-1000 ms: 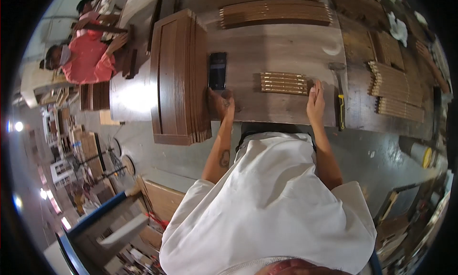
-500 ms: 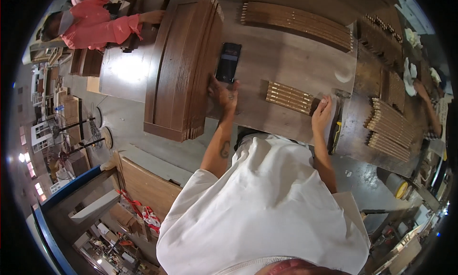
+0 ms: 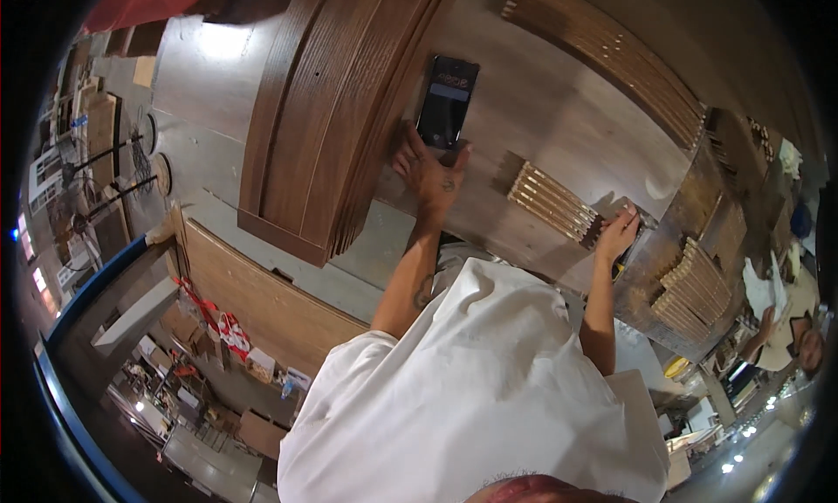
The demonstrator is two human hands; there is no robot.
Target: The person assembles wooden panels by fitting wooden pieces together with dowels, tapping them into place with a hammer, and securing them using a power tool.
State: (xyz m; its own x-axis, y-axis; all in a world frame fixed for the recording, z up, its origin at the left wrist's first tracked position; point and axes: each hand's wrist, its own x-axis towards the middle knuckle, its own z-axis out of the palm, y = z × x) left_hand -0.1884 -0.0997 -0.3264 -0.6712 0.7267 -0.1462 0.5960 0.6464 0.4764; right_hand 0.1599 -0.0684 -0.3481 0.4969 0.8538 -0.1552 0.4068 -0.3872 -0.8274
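My left hand (image 3: 434,176) is open, thumb and fingers spread, on the table edge between a stack of brown wooden panels (image 3: 319,119) and a black phone (image 3: 448,101). Its fingertips are beside the panels' right edges, just below the phone, whose screen is lit. My right hand (image 3: 616,232) rests near the table's front edge, fingers slightly curled and apart from the thumb, with nothing visible in it. Next to it lies a small bundle of short wooden strips (image 3: 552,202) with shiny spots. A dark tool, partly hidden, lies just beyond that hand.
A long bundle of wooden strips (image 3: 611,58) lies at the far side of the table (image 3: 515,101). More strips (image 3: 694,293) are stacked on a surface at the right, where another person (image 3: 781,337) is partly in view. A red sleeve (image 3: 144,1) shows at the upper left.
My view has turned and moved nearer the table. My hands stay beside the panels and the short strips; the right hand now covers more of the dark tool.
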